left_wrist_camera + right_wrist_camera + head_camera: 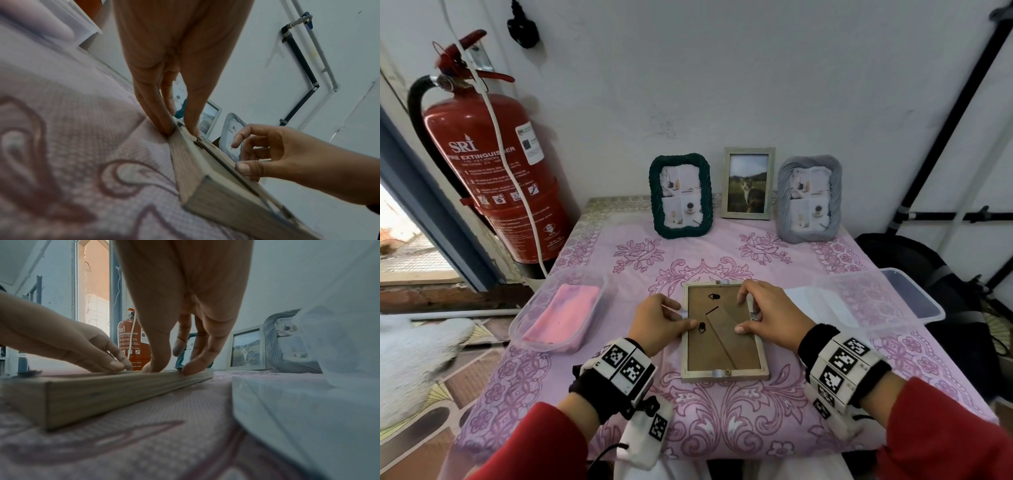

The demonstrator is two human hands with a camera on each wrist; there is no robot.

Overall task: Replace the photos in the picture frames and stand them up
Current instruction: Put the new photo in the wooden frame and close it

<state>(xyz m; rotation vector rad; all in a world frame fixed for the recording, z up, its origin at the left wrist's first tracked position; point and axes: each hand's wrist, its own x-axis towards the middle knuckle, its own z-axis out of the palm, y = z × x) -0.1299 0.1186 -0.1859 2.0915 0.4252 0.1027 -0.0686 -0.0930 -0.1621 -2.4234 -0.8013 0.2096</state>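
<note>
A light wooden picture frame (722,346) (185,164) (102,394) lies face down on the pink tablecloth, its brown backing board and folded easel stand facing up. My left hand (685,313) (182,129) pinches the frame's left rail, one digit outside and one on top. My right hand (748,315) (170,368) grips the right rail, thumb pressing on the backing and fingers curled over the edge. At the back stand a dark green frame (681,195), a wooden frame with a cat photo (748,183) and a grey frame (808,198).
A clear tub with a pink cloth (561,315) sits left of the frame. A clear container (876,301) and white sheets (287,402) lie close on the right. A red fire extinguisher (493,171) hangs on the wall at the left.
</note>
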